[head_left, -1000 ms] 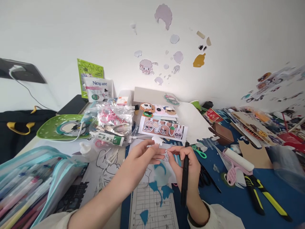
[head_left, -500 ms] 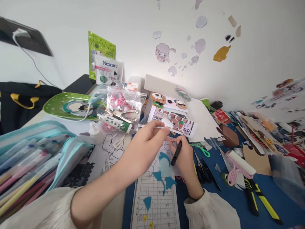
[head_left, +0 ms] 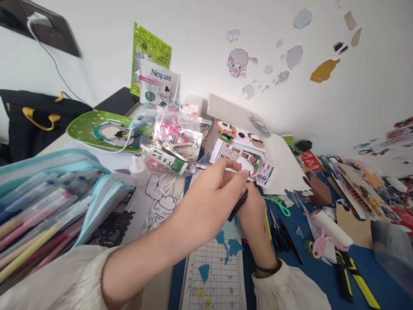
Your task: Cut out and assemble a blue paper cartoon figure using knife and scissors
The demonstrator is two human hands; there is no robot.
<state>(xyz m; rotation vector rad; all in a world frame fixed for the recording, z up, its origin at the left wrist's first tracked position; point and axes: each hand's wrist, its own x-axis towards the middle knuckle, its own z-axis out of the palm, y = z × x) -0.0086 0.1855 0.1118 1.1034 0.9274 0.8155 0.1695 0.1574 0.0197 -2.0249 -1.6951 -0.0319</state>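
White cutout (head_left: 246,165) pinched by left hand (head_left: 214,200), black tool (head_left: 238,207) held in right hand (head_left: 252,209), blue scraps (head_left: 235,247) nearby

L hand (head_left: 209,196) holds wht cutout (head_left: 246,165) abv desk (head_left: 322,272).

Craft corner, apparently in a home. Paper cut-outs (head_left: 238,63) cling to the white wall (head_left: 193,26) near a power socket (head_left: 64,38); the crowded tabletop (head_left: 318,282) carries a pen pouch (head_left: 100,198), black scissors (head_left: 280,241), cartoon printouts (head_left: 241,134) and a lint roller (head_left: 335,229); a black bag (head_left: 35,148) sits alongside.
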